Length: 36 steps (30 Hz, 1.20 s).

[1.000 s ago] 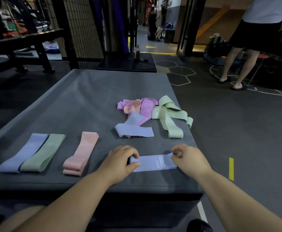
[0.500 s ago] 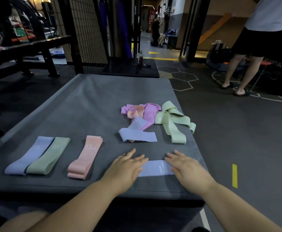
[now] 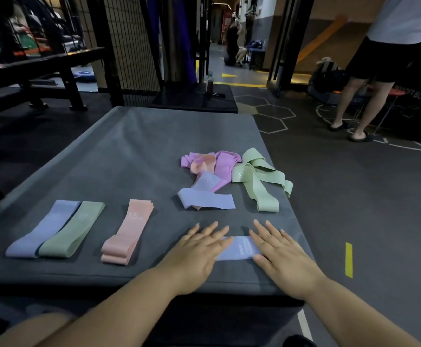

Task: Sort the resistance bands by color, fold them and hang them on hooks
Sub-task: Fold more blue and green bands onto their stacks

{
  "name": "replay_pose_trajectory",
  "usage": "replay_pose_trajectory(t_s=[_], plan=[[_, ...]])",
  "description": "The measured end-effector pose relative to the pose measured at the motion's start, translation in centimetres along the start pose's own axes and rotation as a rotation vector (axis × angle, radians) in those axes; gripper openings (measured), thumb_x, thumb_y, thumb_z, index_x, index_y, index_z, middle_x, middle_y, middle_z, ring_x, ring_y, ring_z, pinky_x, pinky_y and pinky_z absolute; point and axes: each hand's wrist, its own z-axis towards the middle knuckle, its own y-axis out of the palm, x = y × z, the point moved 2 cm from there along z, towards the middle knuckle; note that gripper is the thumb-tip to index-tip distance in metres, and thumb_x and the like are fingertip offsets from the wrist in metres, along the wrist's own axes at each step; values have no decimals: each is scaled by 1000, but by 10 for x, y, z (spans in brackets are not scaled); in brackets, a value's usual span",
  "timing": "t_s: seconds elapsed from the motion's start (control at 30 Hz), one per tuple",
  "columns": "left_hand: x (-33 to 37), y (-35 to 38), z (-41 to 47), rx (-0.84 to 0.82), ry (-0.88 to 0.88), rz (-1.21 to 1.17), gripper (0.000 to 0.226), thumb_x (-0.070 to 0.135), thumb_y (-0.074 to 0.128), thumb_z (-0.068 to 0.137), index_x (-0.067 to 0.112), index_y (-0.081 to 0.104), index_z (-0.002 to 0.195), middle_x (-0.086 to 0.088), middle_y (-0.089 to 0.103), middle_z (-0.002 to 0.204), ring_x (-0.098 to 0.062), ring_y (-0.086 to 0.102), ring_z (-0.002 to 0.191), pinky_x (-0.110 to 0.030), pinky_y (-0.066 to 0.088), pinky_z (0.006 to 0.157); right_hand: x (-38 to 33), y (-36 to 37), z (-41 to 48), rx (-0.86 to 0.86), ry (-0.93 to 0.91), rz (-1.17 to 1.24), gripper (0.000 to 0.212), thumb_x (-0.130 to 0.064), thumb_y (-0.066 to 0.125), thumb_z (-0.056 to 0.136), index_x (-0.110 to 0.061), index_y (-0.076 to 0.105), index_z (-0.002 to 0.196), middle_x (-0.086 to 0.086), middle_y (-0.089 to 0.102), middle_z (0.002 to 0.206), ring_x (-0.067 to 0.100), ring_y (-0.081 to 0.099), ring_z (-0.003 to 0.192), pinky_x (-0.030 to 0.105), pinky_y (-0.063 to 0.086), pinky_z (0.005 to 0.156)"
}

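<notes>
Three folded bands (image 3: 126, 231) lie sorted, the left hand (image 3: 199, 249) and right hand (image 3: 279, 249), grip wide and flat-fingered, press a fourth blue band (image 3: 242, 247), and the tangled pile (image 3: 219, 176) waits unsorted, nothing hung yet.

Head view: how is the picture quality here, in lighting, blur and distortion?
Head view: dim indoor light; wide-angle bending curves the edges of the table; the left hand and right hand, flat on the lilac band, look sharp, with no motion blur; the 15 on the peach band reads, the lilac band's print is too small; shadows are soft, with no glare.
</notes>
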Motion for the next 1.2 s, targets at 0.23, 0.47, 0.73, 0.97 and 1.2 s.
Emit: replay_pose_trajectory(t_s=[0.23,0.47,0.73,0.97,1.2], plan=[[-1,4,-4,-144,-71,61,78,65,-8,81,33,-17,151,17,-35,151,-1,-28,141,-36,-17,118,2,1,1,-16,-6,-23,106,-77,-40,58,-32,-17,151,-21,-22,154,4,-26,144,28,-14,119],[1,3,-1,-216,-93,81,66,58,15,99,33,-20,150,15,-33,152,-4,-28,142,-43,-20,117,1,4,2,-28,-10,-60,100,-78,-40,58,-28,-25,144,-19,-23,152,6,-26,143,30,-17,117],[2,2,-4,-198,-103,54,65,59,13,99,37,-24,147,15,-32,154,-4,-30,141,-45,-20,117,4,4,2,-42,5,19,94,-80,-38,58,-40,-23,142,-22,-19,155,0,-26,142,27,-18,116],[4,3,-5,-185,-117,63,65,62,12,97,38,-21,148,14,-32,154,-6,-29,142,-47,-20,116,2,4,2,-66,1,-12,97,-83,-36,56,-39,-26,142,-24,-26,152,4,-24,144,32,-16,119],[2,1,-3,-136,-146,-82,55,50,11,102,38,-9,152,16,-13,161,1,-18,144,-39,-19,117,5,4,5,8,44,160,105,-82,-30,63,-41,5,152,-31,-5,154,-7,-14,144,24,-15,117]])
